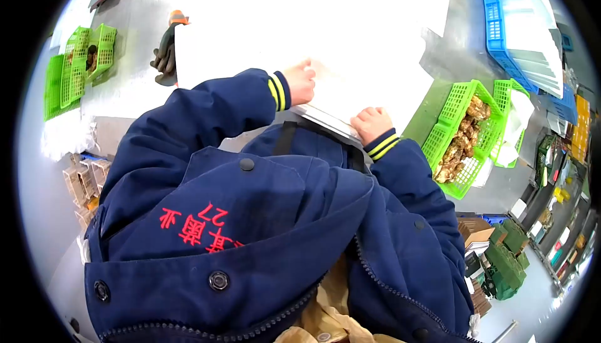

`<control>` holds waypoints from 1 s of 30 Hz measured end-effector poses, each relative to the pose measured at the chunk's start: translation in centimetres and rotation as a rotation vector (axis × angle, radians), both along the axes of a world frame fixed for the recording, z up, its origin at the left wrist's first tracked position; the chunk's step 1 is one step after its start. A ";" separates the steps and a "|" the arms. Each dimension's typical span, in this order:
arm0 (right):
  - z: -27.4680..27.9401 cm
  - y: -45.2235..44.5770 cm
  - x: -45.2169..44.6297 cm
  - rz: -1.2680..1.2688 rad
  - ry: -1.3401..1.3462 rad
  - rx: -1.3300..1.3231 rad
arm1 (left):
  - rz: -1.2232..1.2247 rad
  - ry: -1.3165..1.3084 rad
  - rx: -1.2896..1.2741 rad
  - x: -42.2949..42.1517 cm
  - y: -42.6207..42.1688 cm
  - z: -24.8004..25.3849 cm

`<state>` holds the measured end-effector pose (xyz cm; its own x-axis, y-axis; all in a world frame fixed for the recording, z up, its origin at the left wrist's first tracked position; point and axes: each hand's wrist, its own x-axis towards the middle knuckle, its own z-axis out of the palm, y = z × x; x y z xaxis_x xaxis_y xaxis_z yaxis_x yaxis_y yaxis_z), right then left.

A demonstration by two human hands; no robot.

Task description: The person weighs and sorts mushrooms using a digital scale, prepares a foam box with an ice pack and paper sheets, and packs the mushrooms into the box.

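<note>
Overexposed white sheets or boards [369, 48] cover the work surface in front of me, their near edge showing as thin layers close to my waist. My left hand [300, 83] lies over the white material with its fingers curled; what it pinches, if anything, is lost in the glare. At the near edge of the sheet, my right hand [370, 122] is closed, knuckles up, fingers bent over the edge. The fingertips of both hands are partly hidden.
Green baskets [452, 127] on the right hold brown, mushroom-like lumps [462, 142]. Farther right stands a blue crate [494, 26] with white sheets. To the left are dark work gloves [165, 58] and more green baskets [74, 70]. Boxes and green bags [506, 261] sit lower right.
</note>
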<state>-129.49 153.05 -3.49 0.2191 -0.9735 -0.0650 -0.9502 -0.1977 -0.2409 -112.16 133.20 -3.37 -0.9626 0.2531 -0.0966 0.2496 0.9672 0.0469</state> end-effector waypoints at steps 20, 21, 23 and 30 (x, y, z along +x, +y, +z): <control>-2.4 -6.2 -1.3 0.044 -0.323 0.375 | 0.401 -0.478 0.463 -2.6 7.9 -2.2; -1.8 -7.3 -1.1 -0.052 -0.481 0.414 | 0.386 -0.433 0.442 -2.9 8.7 -2.6; -5.6 -9.5 -3.0 -0.007 -0.490 0.226 | 0.416 -0.478 0.454 -3.9 9.9 -2.5; -3.9 -14.0 -8.5 -0.364 -0.581 -0.243 | 0.434 -0.313 0.512 -2.9 10.0 -2.5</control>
<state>-137.99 139.04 -7.39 -0.1880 -0.9634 0.1911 -0.6982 -0.0058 -0.7159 -115.11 143.24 -5.84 -0.9331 -0.0571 -0.3550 -0.2495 0.8138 0.5248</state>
